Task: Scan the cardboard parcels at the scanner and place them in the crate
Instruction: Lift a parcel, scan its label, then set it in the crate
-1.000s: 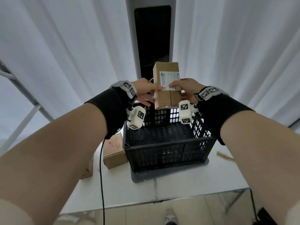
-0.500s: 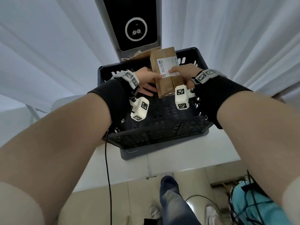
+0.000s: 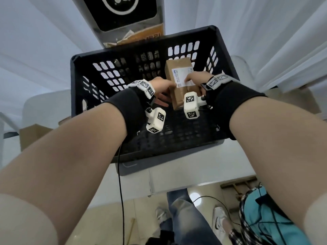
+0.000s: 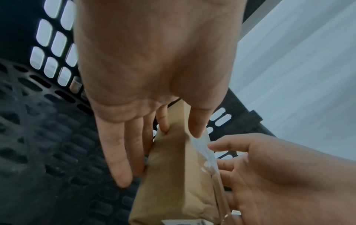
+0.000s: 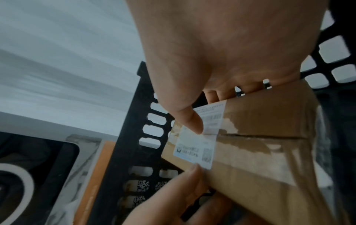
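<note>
A brown cardboard parcel (image 3: 178,80) with a white label (image 3: 180,76) hangs inside the black slotted crate (image 3: 77,71), towards its right side and above the floor. My left hand (image 3: 163,88) grips its left edge, thumb on top and fingers (image 4: 119,152) beneath. On the right edge, my right hand (image 3: 196,79) presses its thumb on the label (image 5: 198,144), with ringed fingers behind the parcel (image 5: 269,152). The scanner (image 3: 120,11), black with a white ring, stands behind the crate. The crate floor under the parcel (image 4: 173,175) is bare.
The crate sits on a white table (image 3: 194,170). Another cardboard box (image 3: 33,137) lies left of it, and an orange carton (image 3: 141,35) stands between crate and scanner. A black cable (image 3: 120,174) hangs off the table edge. A teal bag (image 3: 269,218) is on the floor.
Both hands have brought the parcel down from in front of the scanner into the crate. The head view has tilted downward.
</note>
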The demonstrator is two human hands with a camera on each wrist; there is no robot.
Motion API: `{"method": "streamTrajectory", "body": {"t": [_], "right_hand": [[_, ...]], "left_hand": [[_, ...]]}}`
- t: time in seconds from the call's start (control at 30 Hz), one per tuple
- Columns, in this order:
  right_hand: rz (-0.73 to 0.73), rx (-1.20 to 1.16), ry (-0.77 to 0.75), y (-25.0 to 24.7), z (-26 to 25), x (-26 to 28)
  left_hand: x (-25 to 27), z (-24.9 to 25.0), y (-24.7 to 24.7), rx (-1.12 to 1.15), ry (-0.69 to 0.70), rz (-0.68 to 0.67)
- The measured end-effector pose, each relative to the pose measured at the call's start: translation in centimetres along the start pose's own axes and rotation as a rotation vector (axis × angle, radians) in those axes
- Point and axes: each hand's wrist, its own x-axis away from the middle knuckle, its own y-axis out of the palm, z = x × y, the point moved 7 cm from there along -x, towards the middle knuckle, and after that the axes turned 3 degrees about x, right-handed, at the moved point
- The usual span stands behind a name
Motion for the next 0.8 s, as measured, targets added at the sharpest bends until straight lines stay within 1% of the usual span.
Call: {"method": "streamTrajectory", "body": {"t": [0.07,0.17,0.27,0.43,0.57,0.63,0.7,0.8], "right_hand": [[0.014,0.148,-0.020,0.0,-0.4,-0.2],[-0.050,0.205,-0.017,0.6,0.1,-1.5],[-0.054,0.310,0.027,0.8,0.7,-1.8],[-0.047,0.340,0.063,1.0,1.5,-2.7],[-0.031,0.306,0.072,0.8,2.1,-2.8],[-0.083,0.279,0.063,0.9,2.2,-2.4],[-0.119,0.291,0.028,0.9,1.7,-1.8],[-0.106,0.255,0.002,0.9,0.2,-0.4]], "left_hand": [[-1.3,-0.3,0.4,0.032,-0.033,-0.018],[-2.8,-0.7,1.3,0.073,-0.097,-0.063],[-3.7,-1.5,2.4,0.084,-0.148,-0.122],[-4.7,-3.2,3.5,0.060,-0.211,-0.198],[-5.0,-3.4,4.0,0.071,-0.191,-0.259],[-5.0,-3.3,4.4,0.068,-0.179,-0.283],[-4.9,-3.1,4.4,0.061,-0.159,-0.292],[-3.6,-2.4,3.3,0.067,-0.112,-0.276]]}}
